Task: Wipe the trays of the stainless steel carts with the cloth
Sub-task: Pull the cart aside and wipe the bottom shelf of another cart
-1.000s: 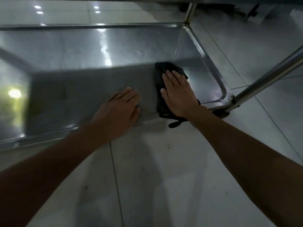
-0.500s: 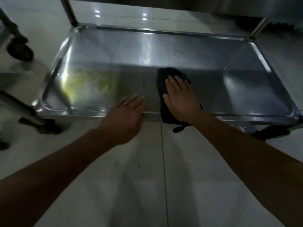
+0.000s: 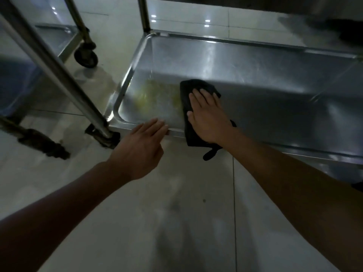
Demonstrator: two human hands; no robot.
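Observation:
The low stainless steel tray [image 3: 265, 75] of a cart fills the upper right of the head view. A black cloth [image 3: 188, 91] lies on its floor near the front rim, with a corner hanging over the edge. My right hand [image 3: 208, 116] presses flat on the cloth with straight fingers. A yellowish smear [image 3: 155, 95] marks the tray floor just left of the cloth. My left hand [image 3: 145, 146] rests with straight fingers on the tray's front rim, left of the cloth.
The cart's near left leg [image 3: 53, 69] slants down to a dark caster [image 3: 104, 136]. A second steel cart's tray [image 3: 57, 36] and wheel [image 3: 86, 55] stand at the upper left. Pale tiled floor [image 3: 176, 213] lies in front.
The cloth and my right hand have slid left along the tray, from its right end towards the left end. My left hand has moved left along the front rim with them.

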